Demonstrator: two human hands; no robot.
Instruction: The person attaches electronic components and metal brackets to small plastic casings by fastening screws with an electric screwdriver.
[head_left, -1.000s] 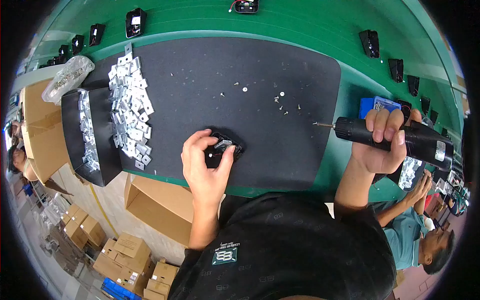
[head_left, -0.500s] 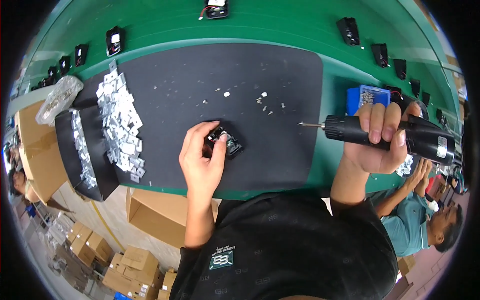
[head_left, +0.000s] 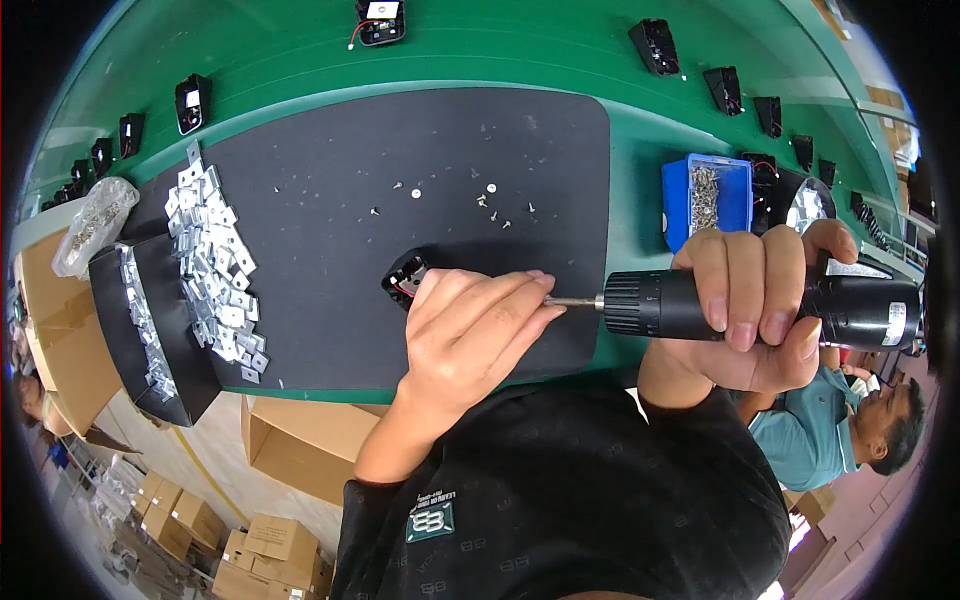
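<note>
Here the right hand (head_left: pixel 760 310) grips a black screwdriver (head_left: pixel 750 305); screws fill the blue tray (head_left: pixel 740 215).

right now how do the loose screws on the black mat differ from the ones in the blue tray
The loose screws lie scattered singly across the black mat; the screws in the blue tray are heaped together. The loose ones sit left of the electric screwdriver; the tray stands on the green bench beyond it. Both are small and silvery.

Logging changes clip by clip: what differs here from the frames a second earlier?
The right hand swung the black electric screwdriver leftward, its bit now meeting the left hand's fingers. The left hand stayed over the small black part on the black mat. Loose screws and metal brackets stayed put.
</note>
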